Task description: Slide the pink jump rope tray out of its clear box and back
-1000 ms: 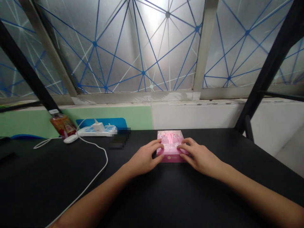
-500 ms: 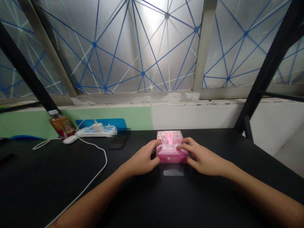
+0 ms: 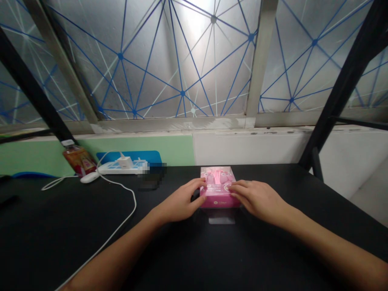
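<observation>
A small pink box (image 3: 216, 193) with pink earphones pictured on its top lies on the black table, with its front face toward me. My left hand (image 3: 184, 202) grips its left side, the fingertips on the top edge and the thumb against the front left corner. On the right side, my right hand (image 3: 262, 202) rests with its fingers stretched out together over the box's top right edge. Its thumb is hidden beneath the hand. A pale reflection (image 3: 222, 221) shows on the tabletop just in front of the box.
Back left stand a tilted drink bottle (image 3: 79, 159) and a white power strip (image 3: 127, 167) with a charger (image 3: 125, 162) plugged in. A white cable (image 3: 133, 202) runs toward my left arm. Black slanted posts (image 3: 335, 89) flank the table (image 3: 230, 258) before a patterned window (image 3: 157, 60).
My right hand's fingers have come together and flattened on the box's right edge, its thumb no longer showing. My left thumb has slid slightly up onto the front corner. The box stays put.
</observation>
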A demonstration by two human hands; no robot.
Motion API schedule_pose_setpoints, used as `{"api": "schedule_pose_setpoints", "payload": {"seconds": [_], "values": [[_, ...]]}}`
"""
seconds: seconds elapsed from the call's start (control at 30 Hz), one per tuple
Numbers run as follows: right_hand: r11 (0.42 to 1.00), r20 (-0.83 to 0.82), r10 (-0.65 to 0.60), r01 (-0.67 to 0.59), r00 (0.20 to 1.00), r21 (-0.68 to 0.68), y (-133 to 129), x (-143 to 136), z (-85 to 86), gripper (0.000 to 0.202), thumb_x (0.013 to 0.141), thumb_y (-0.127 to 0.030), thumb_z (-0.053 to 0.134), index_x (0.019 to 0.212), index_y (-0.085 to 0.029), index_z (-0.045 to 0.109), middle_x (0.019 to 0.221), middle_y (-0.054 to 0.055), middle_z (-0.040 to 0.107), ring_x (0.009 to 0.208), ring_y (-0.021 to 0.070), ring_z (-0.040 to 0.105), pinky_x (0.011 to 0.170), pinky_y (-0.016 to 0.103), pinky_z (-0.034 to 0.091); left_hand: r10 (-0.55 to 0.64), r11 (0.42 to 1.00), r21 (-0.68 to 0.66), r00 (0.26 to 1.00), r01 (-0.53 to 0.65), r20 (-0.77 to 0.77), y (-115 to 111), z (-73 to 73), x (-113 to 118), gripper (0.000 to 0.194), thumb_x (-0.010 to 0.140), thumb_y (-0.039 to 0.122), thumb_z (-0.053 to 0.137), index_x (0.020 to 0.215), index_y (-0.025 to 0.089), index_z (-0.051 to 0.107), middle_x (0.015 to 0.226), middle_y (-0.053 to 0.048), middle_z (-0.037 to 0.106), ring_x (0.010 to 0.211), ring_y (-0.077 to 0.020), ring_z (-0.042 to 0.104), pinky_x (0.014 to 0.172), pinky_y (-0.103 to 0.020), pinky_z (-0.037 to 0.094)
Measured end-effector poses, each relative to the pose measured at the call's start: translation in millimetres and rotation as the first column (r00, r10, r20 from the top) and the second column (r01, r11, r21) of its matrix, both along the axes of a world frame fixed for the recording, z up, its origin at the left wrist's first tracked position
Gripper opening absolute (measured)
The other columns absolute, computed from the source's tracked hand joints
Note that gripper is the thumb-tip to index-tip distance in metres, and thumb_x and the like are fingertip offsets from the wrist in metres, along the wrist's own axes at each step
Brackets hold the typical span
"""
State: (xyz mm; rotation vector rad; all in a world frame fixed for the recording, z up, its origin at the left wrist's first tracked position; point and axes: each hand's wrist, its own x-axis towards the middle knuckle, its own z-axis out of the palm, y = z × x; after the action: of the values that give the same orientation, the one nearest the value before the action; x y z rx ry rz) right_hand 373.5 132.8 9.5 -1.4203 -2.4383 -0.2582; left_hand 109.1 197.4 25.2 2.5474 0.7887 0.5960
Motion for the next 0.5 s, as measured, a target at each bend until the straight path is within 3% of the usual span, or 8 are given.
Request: {"api": "schedule_pose_setpoints", "payload": {"seconds": [0.27,0.43,0.5], "values": [[0.998,0.162,-0.048,0.041,0.986,0.047,-3.7,-7.8,5.2,0.025,0.092,-0.012,0.046,0.111,-0.015,0.063,0.107,0.013,0.068,0.088,0.0263,0.066,0.076,0.040,0.050,0.042,0.999,-0.016,0.998,-0.043,-0.053,3.6,2.7,1.3,0.036,0.101,0.037,0.034,0.124,0.023,0.058,0.140,-0.004,0.052,0.133,-0.0195,0.043,0.114,-0.036,0.031],[1.000,0.037,-0.014,0.014,0.999,-0.001,-5.7,-4.4,8.3,0.027,0.099,-0.025,0.040,0.112,-0.016,0.062,0.110,0.012,0.065,0.096,0.0244,0.062,0.083,0.039,0.050,0.050,0.998,-0.020,0.997,-0.051,-0.057,1.5,3.6,-0.6,0.038,0.102,0.039,0.032,0.126,0.023,0.057,0.141,-0.003,0.052,0.133,-0.0186,0.043,0.115,-0.034,0.030],[0.999,-0.029,0.021,-0.022,0.999,-0.035,-7.0,0.3,10.5,0.029,0.097,-0.031,0.046,0.117,-0.017,0.060,0.116,0.012,0.062,0.103,0.0248,0.059,0.088,0.039,0.049,0.055,0.998,-0.023,0.997,-0.056,-0.060,1.7,3.3,-1.0,0.039,0.102,0.040,0.032,0.125,0.023,0.058,0.141,-0.004,0.051,0.133,-0.0190,0.043,0.114,-0.034,0.030]]}}
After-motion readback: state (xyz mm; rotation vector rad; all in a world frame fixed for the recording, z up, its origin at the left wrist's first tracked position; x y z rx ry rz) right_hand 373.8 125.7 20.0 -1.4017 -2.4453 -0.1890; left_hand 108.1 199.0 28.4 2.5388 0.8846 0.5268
